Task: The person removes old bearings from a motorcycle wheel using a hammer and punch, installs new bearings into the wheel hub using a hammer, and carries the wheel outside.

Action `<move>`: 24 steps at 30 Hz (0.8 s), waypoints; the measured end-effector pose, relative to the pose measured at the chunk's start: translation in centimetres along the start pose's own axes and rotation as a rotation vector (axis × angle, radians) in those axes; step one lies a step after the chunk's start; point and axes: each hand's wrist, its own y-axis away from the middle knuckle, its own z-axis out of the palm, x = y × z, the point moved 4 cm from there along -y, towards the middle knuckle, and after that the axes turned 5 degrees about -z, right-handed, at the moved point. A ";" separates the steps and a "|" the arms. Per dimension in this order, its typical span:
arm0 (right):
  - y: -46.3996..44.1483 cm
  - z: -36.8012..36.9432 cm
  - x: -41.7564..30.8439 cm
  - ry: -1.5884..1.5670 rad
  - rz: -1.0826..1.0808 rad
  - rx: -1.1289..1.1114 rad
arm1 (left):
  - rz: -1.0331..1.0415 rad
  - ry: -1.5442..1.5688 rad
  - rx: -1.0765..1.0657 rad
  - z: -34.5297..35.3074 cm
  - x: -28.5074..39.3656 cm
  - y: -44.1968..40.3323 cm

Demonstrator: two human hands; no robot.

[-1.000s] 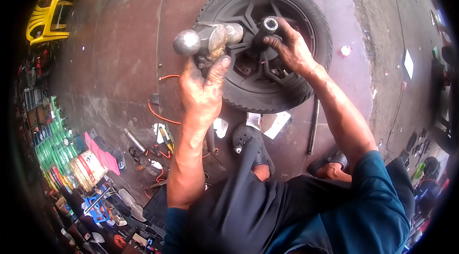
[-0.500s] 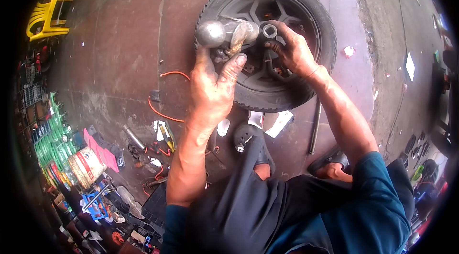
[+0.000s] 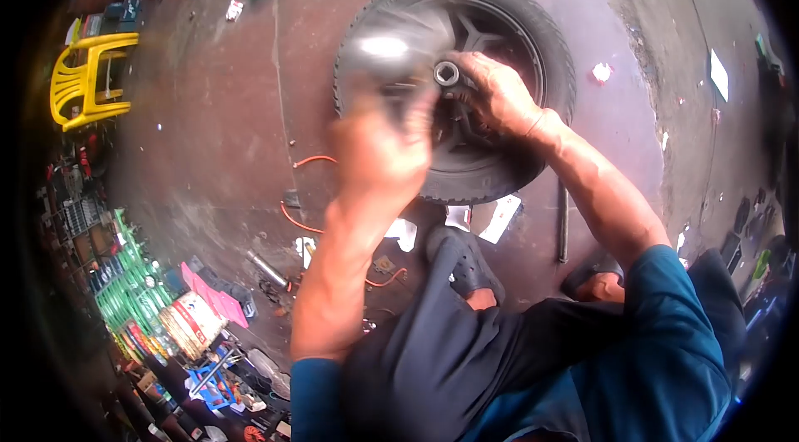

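Observation:
A wheel with a black tyre (image 3: 556, 67) and dark spoked rim (image 3: 470, 30) lies flat on the floor before me. My left hand (image 3: 379, 146), smeared by motion, is closed on a hammer (image 3: 387, 47) whose shiny metal head is blurred over the left side of the wheel. The fingers of my right hand (image 3: 499, 96) are closed round a metal socket (image 3: 446, 73) held over the wheel's centre, with its square hole facing up. Whether the hammer touches the socket I cannot tell. The hub beneath is mostly hidden.
Left are a yellow plastic chair (image 3: 91, 80), a green rack (image 3: 137, 296) and a white bucket (image 3: 191, 324). An orange hose (image 3: 301, 221) curls near my left arm. A metal bar (image 3: 563, 225) lies by the tyre, right of my feet.
The hammer and my left hand, sharp before, are now blurred by fast motion. The socket sits slightly left and lower in view, still in my right hand. The whole view has shifted.

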 end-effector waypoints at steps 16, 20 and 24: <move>-0.1 -0.1 -0.8 -0.009 0.043 -0.063 | -0.187 -0.181 -0.319 1.1 -0.4 0.2; -0.2 -0.6 -0.8 -0.036 0.129 -0.068 | -0.205 -0.034 -0.156 -0.1 0.8 0.3; 0.2 0.3 0.8 -0.037 0.145 -0.058 | -0.149 -0.084 -0.133 1.0 -0.1 1.5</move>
